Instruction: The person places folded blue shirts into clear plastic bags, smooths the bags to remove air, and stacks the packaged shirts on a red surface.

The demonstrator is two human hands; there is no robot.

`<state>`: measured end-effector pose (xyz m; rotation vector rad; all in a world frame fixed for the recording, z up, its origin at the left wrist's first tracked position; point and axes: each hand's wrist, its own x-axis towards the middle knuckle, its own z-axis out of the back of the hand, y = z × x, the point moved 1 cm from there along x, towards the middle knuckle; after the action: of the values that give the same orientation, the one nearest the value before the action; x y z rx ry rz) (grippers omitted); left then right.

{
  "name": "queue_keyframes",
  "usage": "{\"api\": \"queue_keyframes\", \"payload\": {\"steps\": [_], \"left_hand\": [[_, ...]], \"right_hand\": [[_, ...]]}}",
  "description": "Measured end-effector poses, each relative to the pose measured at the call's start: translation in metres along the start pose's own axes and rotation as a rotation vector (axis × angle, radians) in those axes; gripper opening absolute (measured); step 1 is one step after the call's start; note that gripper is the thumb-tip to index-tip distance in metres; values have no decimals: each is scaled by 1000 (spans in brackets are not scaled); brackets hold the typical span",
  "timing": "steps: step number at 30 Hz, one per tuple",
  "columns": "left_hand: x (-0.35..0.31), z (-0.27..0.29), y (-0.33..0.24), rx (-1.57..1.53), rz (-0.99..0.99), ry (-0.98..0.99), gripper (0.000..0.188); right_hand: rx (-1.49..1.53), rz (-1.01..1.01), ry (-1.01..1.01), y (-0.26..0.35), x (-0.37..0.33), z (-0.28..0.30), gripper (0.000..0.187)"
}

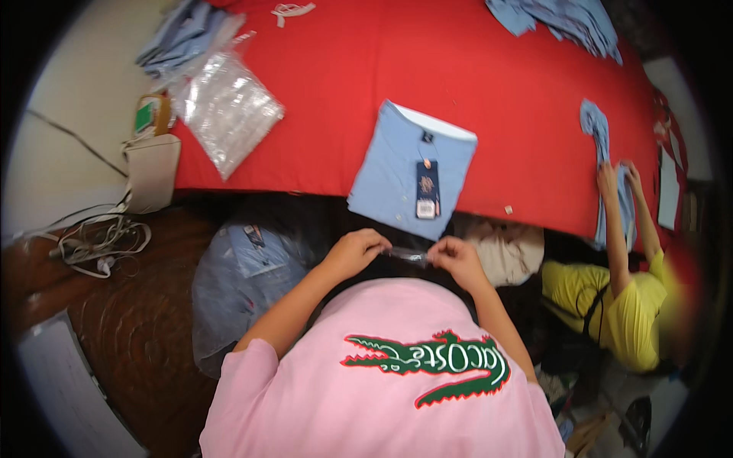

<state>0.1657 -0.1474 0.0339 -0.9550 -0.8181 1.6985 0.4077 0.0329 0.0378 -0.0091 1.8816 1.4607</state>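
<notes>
Close in front of my chest, my left hand [356,253] and my right hand [458,263] pinch the two ends of a clear plastic bag [408,254]. Only a narrow, shiny strip of it shows between my fingers. Just beyond lies a folded light blue shirt [385,177], its lower corner reaching over the near edge of the red-covered table [321,145]. A dark hang tag [427,183] with a white label rests on the shirt. Both hands are apart from the shirt.
Flat clear bags [229,107] lie at the table's left, beside folded blue garments [183,34]. More blue clothing [569,23] is at the far right. A large plastic sack [221,282] holds packed shirts below left. Cables [107,244] tangle nearby. A yellow-clad person [630,320] handles blue cloth at right.
</notes>
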Motion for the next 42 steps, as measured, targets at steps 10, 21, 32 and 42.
{"api": "queue_keyframes", "payload": {"steps": [10, 21, 32, 42], "left_hand": [[-33, 135, -7, -266, 240, -135, 25], [-23, 249, 81, -189, 141, -299, 18], [-17, 302, 152, -298, 326, -149, 21], [-9, 305, 184, -525, 428, -56, 21]], "right_hand": [[-44, 192, -4, 146, 109, -26, 31], [-555, 590, -616, 373, 396, 83, 29], [-749, 379, -1125, 498, 537, 146, 44], [-250, 532, -932, 471, 579, 156, 39]]}}
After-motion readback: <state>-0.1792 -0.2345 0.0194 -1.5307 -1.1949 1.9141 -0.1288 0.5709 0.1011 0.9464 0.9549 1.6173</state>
